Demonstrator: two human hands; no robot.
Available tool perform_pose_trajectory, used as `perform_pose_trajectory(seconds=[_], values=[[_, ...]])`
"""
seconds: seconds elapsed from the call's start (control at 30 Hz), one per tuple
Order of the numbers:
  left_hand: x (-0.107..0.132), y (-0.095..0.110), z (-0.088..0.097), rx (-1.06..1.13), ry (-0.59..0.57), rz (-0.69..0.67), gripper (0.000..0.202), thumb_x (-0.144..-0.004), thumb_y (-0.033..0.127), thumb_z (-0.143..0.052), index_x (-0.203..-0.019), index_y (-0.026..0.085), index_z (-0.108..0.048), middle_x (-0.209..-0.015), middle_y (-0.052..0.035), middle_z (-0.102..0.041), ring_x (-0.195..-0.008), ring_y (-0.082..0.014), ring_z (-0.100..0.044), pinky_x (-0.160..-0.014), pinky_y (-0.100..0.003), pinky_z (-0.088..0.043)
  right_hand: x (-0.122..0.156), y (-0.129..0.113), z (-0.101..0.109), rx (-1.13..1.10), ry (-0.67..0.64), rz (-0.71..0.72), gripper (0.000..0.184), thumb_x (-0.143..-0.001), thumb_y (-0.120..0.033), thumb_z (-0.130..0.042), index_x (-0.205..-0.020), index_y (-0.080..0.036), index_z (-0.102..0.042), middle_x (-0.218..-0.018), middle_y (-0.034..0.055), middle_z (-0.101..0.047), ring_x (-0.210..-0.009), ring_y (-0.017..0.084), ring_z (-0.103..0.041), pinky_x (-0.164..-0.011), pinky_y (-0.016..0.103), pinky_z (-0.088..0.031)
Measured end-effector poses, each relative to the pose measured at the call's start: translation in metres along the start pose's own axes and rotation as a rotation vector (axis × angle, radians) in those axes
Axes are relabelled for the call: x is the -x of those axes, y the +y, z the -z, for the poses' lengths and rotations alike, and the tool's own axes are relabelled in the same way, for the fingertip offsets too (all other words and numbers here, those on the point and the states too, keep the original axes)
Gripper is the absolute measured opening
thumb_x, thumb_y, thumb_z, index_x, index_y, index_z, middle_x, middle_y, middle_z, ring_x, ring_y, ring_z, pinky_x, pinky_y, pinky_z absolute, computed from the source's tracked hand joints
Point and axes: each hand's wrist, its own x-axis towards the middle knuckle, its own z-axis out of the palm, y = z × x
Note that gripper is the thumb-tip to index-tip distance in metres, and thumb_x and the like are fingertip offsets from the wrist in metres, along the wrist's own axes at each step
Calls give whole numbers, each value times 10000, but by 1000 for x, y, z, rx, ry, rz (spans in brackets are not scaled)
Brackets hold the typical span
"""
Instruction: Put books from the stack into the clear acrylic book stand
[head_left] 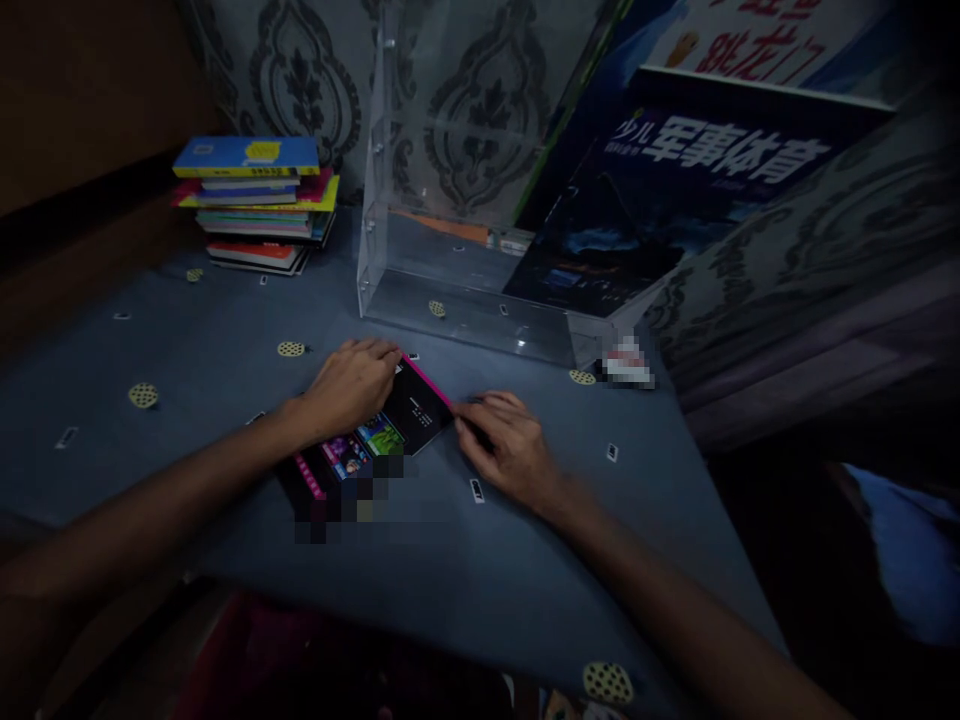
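Note:
A thin dark book (pixel 416 410) with a pink spine and small colourful pictures lies at an angle on the table. Across its left part rests my left hand (pixel 352 385), fingers together and curled towards the pink spine. My right hand (pixel 502 440) pinches the book's right corner between thumb and fingers. The left forearm and hand hide part of the cover, and its near edge is blurred out.
A clear acrylic rack (pixel 465 325) stands behind, with large dark books (pixel 600 210) leaning at its right. A stack of books (pixel 247 190) sits at the back left. The blue patterned tablecloth (pixel 202 440) covers the table; a pixelated object (pixel 628 362) lies beside the rack.

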Motion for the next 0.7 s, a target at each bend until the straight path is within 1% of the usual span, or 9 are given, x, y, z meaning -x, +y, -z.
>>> perform_pose_trajectory(seconds=[0.13,0.23,0.33,0.4,0.53,0.63,0.7], values=[[-3,-2,3,37,-14,-25,324,-977,145,-419,-1134,135,-703,-1186,-132,-697,-1096,-266,-645,-939,-415,-489,1,-1,0,3,-11,-6,199,-949,-152,-528,-1019,-214,-703,-787,39,-751,-715,203,-694,-892,429,-560],[-3,-1,3,70,-12,-54,356,-961,125,-428,-1204,153,-687,-1205,-122,-688,-1106,-265,-636,-942,-417,-482,1,-3,1,40,-19,10,192,-961,-162,-521,-1010,-214,-700,-776,40,-747,-709,202,-691,-885,425,-566],[-3,0,-1,112,-17,-135,442,-941,76,-414,-1309,182,-636,-1273,-104,-665,-1184,-248,-604,-1003,-414,-459,1,-5,1,83,-6,48,182,-971,-165,-517,-980,-203,-695,-753,42,-736,-694,197,-684,-879,413,-570],[-3,0,-3,117,-24,-170,453,-940,68,-402,-1313,179,-634,-1283,-107,-658,-1196,-246,-598,-1019,-414,-455,1,-5,1,97,-15,59,186,-973,-163,-515,-980,-202,-697,-767,47,-739,-711,201,-688,-886,414,-567],[-4,-2,-3,114,-18,-186,430,-950,88,-406,-1287,185,-657,-1241,-99,-671,-1155,-243,-614,-1023,-412,-456,1,-5,1,98,-29,61,193,-976,-170,-512,-999,-207,-700,-795,50,-742,-741,208,-684,-891,423,-557],[-3,-2,-1,117,-21,-205,434,-964,106,-423,-1311,228,-654,-1252,-91,-660,-1155,-243,-602,-1040,-426,-445,1,-6,2,107,-25,88,184,-976,-170,-523,-991,-198,-704,-814,56,-744,-765,211,-678,-888,420,-550],[-1,-1,-1,127,-33,-243,455,-963,101,-439,-1329,272,-648,-1285,-83,-641,-1171,-242,-580,-1043,-425,-441,1,-7,2,116,-28,106,179,-978,-162,-532,-970,-186,-708,-808,59,-743,-762,206,-677,-889,413,-549]])
